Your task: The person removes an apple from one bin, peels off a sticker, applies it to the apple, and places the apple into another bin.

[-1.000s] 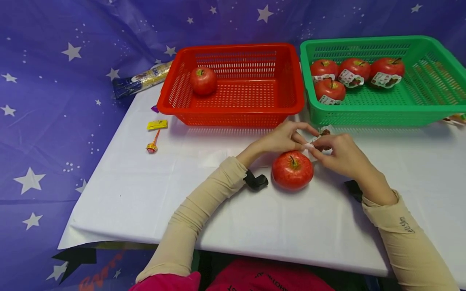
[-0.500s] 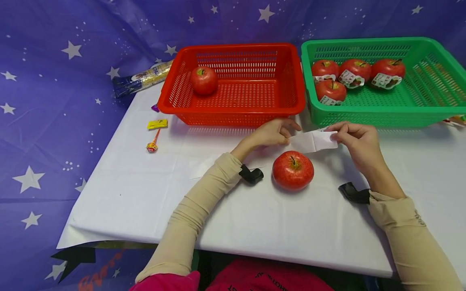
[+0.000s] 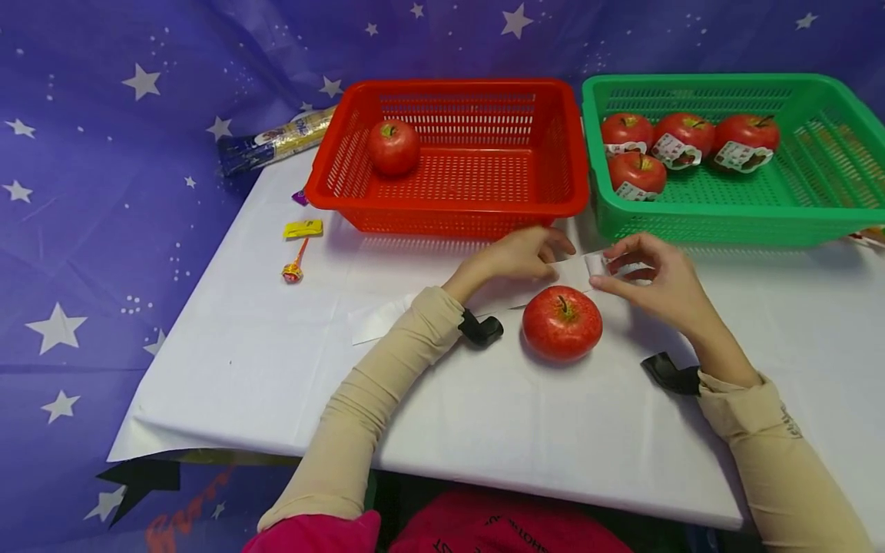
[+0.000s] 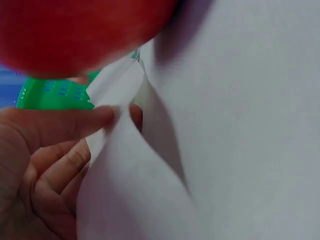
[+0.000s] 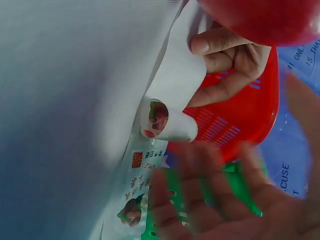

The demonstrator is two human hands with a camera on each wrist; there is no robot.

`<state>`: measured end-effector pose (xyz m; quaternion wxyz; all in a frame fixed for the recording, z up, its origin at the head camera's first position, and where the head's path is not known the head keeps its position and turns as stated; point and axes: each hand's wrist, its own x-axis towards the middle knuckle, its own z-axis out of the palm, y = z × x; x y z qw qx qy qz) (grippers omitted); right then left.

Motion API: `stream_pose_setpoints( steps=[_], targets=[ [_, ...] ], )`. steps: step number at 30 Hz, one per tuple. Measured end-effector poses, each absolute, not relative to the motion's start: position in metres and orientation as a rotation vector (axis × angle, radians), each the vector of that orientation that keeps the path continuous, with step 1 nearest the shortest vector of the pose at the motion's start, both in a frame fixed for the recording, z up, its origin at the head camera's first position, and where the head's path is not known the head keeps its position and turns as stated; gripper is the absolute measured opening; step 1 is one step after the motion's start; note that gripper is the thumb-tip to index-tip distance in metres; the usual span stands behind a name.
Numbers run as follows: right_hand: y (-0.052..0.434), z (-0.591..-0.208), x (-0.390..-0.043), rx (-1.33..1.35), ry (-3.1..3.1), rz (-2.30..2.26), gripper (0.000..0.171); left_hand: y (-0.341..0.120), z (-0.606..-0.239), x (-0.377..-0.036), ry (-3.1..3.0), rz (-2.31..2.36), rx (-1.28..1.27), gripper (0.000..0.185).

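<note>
My left hand (image 3: 515, 257) pinches a strip of white label paper (image 3: 570, 272) between thumb and fingers, behind a red apple (image 3: 562, 326) on the table. The far end of the strip curls back and bears an apple picture (image 5: 158, 118) in the right wrist view. Close beside that curl is my right hand (image 3: 657, 280); its blurred fingers (image 5: 200, 185) are spread and apart from the paper. More of the strip (image 4: 135, 195) hangs toward the left wrist camera, and its tail (image 3: 380, 321) lies by the left sleeve. Printed labels (image 5: 134, 200) continue past the curl.
At the back stand a red basket (image 3: 442, 209) with one apple (image 3: 394, 147) and a green basket (image 3: 733, 213) with several labelled apples (image 3: 684, 142). A lollipop (image 3: 293, 272), a yellow packet (image 3: 303, 228) and a long packet (image 3: 276, 142) lie at the left.
My right hand first worked at the strip with the left, then drew its end out flat to the right. Now that end has curled back and the right fingers are off it.
</note>
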<state>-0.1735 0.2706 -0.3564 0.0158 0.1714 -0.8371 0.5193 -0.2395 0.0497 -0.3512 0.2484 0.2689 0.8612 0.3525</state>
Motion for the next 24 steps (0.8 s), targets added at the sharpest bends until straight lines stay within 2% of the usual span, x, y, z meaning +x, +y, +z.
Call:
stream_pose_setpoints(
  steps=[3,5,12,15,19,21,24],
  targets=[
    [0.2705,-0.3584,-0.1754,0.492,-2.845,1.237,0.05,0.0517,-0.3507,-0.2378,2.339,0.939,0.827,0.039],
    [0.2716,-0.3588,-0.1767,0.473,-2.917,1.16,0.052,0.0528,-0.3506,-0.2364,2.331,0.94,0.879,0.038],
    [0.2756,-0.3577,-0.178,0.396,-2.922,1.054,0.021,0.0528,-0.3524,-0.2369,2.344,0.918,0.919,0.036],
    [0.2769,-0.3567,-0.178,0.367,-2.854,1.258,0.016,0.051,-0.3536,-0.2389,2.351,0.932,0.855,0.037],
    [0.2775,-0.3551,-0.1772,0.346,-2.637,1.758,0.015,0.047,-0.3546,-0.2411,2.358,0.977,0.753,0.038],
    [0.2778,-0.3541,-0.1762,0.396,-2.433,2.052,0.022,0.0453,-0.3551,-0.2422,2.356,0.988,0.722,0.039],
    [0.2786,-0.3537,-0.1746,0.507,-2.004,2.454,0.042,0.0442,-0.3555,-0.2432,2.355,0.975,0.692,0.041]
  ],
)
